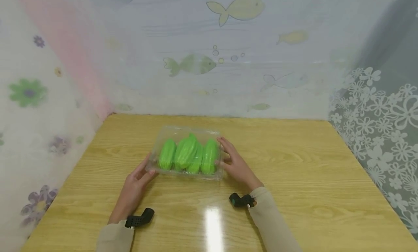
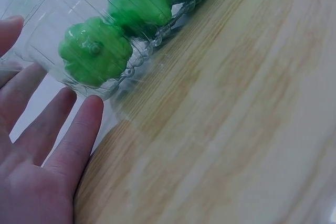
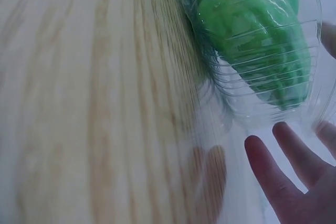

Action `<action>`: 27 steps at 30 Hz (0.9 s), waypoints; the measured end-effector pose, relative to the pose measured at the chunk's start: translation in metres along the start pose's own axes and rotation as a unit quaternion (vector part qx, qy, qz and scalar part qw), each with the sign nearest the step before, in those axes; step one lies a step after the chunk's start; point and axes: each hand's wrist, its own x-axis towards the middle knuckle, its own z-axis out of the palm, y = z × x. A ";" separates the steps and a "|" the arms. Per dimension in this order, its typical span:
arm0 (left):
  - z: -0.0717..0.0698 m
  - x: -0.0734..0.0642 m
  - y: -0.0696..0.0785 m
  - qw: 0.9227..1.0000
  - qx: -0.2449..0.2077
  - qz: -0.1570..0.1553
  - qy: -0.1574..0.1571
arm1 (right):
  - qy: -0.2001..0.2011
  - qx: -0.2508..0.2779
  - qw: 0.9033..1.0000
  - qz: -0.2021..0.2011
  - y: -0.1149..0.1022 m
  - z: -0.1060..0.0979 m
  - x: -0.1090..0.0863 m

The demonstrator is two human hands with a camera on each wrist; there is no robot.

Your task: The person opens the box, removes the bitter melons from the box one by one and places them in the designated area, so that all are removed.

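Observation:
A clear plastic clamshell box (image 1: 187,175) sits near the middle of the table, with several bright green, ridged, long fruits (image 1: 168,154) inside. They look like star fruit; one lies on top of the others. My left hand (image 1: 135,186) holds the box's left end, thumb at the near corner. In the left wrist view its fingers (image 2: 79,137) reach the end wall, beside the lobed end of one fruit (image 2: 94,51). On the opposite end, my right hand (image 1: 238,168) holds the box with spread fingers. The right wrist view shows those fingertips (image 3: 258,148) at the lower edge.
A wood-grain table (image 1: 310,194) extends around the box. Behind it stands a pale wall (image 1: 137,74) with fish drawings, and flower-patterned panels rise at both sides. Black wrist cameras (image 1: 140,218) are worn at both sleeves. Light glares off the table's front.

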 end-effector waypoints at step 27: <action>0.003 0.002 -0.004 0.997 -0.069 0.033 -0.003 | 0.012 -0.015 1.000 0.013 0.036 0.006 0.005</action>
